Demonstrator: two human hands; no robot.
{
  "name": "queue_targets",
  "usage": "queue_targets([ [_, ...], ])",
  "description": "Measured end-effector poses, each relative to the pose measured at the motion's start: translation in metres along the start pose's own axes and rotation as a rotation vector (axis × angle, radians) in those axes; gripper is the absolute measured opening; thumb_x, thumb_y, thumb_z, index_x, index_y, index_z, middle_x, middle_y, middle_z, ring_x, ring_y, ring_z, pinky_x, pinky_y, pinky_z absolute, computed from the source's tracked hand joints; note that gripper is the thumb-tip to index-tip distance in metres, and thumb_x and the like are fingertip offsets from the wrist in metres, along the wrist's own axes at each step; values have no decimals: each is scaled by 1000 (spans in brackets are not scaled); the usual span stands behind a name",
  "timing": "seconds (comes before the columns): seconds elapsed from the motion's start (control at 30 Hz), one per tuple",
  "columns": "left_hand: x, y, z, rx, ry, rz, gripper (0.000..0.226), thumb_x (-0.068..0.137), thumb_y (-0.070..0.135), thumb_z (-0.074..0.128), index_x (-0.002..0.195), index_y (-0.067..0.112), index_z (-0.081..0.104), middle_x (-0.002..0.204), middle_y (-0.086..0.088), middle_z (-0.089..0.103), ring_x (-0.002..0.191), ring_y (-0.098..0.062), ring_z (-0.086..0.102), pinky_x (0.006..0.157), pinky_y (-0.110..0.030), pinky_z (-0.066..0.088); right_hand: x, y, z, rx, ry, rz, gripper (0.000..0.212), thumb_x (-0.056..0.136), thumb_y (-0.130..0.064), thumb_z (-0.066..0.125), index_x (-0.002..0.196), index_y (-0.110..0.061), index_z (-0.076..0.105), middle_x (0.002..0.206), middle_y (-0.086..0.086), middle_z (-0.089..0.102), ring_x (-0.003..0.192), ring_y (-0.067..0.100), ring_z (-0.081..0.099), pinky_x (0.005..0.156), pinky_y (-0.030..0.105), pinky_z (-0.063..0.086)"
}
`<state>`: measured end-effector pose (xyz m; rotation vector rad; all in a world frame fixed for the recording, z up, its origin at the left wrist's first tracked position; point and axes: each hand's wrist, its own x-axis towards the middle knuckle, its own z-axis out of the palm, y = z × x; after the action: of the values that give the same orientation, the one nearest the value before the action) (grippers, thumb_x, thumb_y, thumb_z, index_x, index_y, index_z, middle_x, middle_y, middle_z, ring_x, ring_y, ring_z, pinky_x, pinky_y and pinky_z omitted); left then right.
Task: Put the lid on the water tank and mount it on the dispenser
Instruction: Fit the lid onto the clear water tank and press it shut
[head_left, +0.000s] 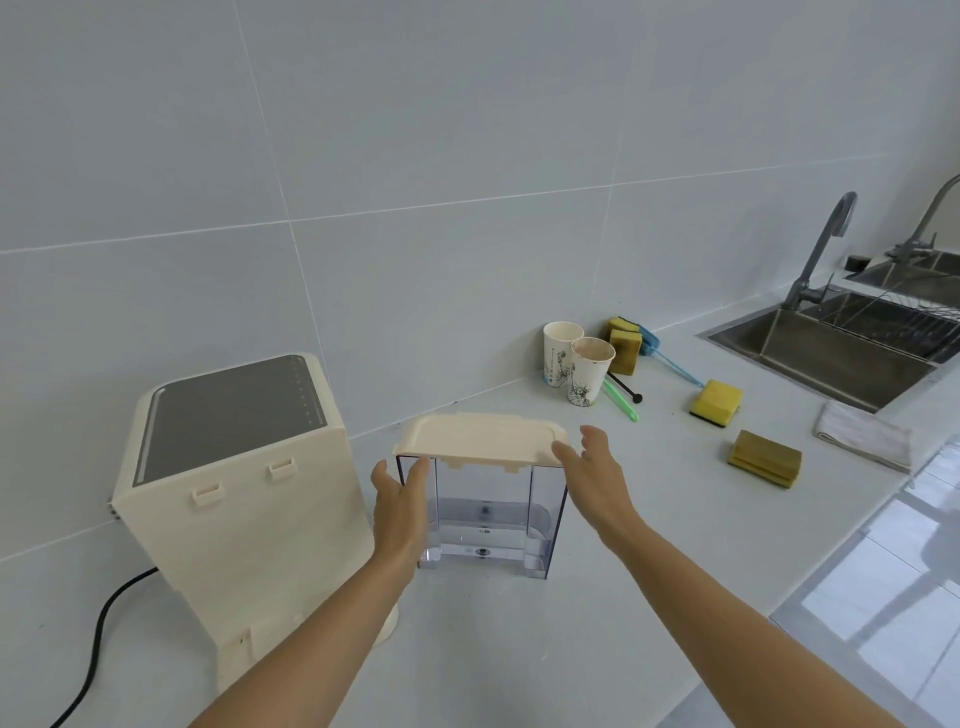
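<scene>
A clear water tank (485, 512) stands upright on the white counter (519, 649), just right of the cream dispenser (244, 499). The cream lid (480, 439) lies across the tank's top, its front tabs hanging over the rim. My left hand (400, 501) rests flat against the tank's upper left corner, thumb at the front edge. My right hand (592, 467) is at the lid's right end with fingers spread, thumb touching the lid's corner. Neither hand is closed around anything. The dispenser's back faces me, showing two small hooks (244, 480).
Two paper cups (576, 364), several yellow sponges (717, 397), a blue brush (670, 361) and a folded cloth (865, 436) lie on the counter to the right. A steel sink (831, 353) with a tap (826, 249) is at far right. A black cable (98, 644) trails left of the dispenser.
</scene>
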<state>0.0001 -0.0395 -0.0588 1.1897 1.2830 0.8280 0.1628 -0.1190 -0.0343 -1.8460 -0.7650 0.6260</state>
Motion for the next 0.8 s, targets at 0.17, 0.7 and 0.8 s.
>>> queue_targets([
  [0.17, -4, 12, 11, -66, -71, -168, 75, 85, 52, 41, 142, 23, 2, 151, -7, 22, 135, -30, 25, 108, -46, 24, 35, -16, -2, 80, -110, 115, 63, 88, -39, 46, 141, -16, 21, 149, 9, 28, 131, 26, 32, 95, 33, 29],
  [0.7, 22, 18, 29, 22, 15, -189, 75, 89, 46, 36, 142, 17, -8, 151, -15, 24, 133, -36, 30, 107, -49, 27, 42, -9, 3, -58, -222, 37, 27, 86, -27, 53, 105, -8, 56, 93, 4, 54, 73, 13, 48, 57, 21, 36],
  [0.8, 28, 20, 28, 42, -22, -127, 69, 91, 43, 32, 143, 17, -6, 151, -14, 24, 134, -35, 29, 108, -47, 26, 36, -4, -1, -89, -234, 38, 25, 83, -33, 57, 94, -10, 55, 89, 2, 55, 77, 14, 49, 65, 25, 38],
])
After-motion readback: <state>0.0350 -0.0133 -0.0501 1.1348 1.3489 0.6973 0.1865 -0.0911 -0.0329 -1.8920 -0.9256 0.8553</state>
